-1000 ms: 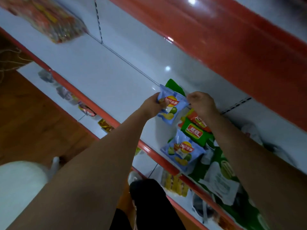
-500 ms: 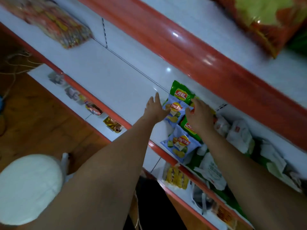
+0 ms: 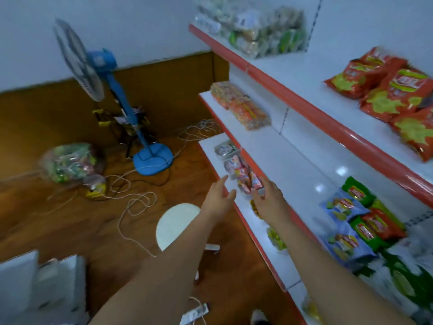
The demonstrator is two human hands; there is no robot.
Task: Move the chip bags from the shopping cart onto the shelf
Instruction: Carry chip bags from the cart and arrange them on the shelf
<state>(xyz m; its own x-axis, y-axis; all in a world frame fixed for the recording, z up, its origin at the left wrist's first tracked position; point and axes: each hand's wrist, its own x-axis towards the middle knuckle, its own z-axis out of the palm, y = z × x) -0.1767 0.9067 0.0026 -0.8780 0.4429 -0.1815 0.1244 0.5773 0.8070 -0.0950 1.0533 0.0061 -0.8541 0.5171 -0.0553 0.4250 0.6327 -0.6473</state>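
Small chip bags lie in a cluster at the right of the middle shelf (image 3: 276,146): a blue bag (image 3: 341,206) at the back, a second blue bag (image 3: 345,245) nearer the front, with green and red bags (image 3: 372,227) between them. My left hand (image 3: 219,195) and my right hand (image 3: 269,198) both hang empty in front of the shelf's red edge, fingers loosely spread, to the left of the bags. No shopping cart shows in this view.
Large red chip bags (image 3: 393,97) fill the upper shelf. A blue standing fan (image 3: 112,95) and a bag of snacks (image 3: 72,163) stand on the wooden floor among loose cables. A white round stool (image 3: 175,224) sits under my left arm. White boxes (image 3: 42,287) lie at bottom left.
Both hands have let go of the blue chip bag, which now lies on the shelf, and drawn back leftward. My head has turned left, bringing the floor and fan into view.
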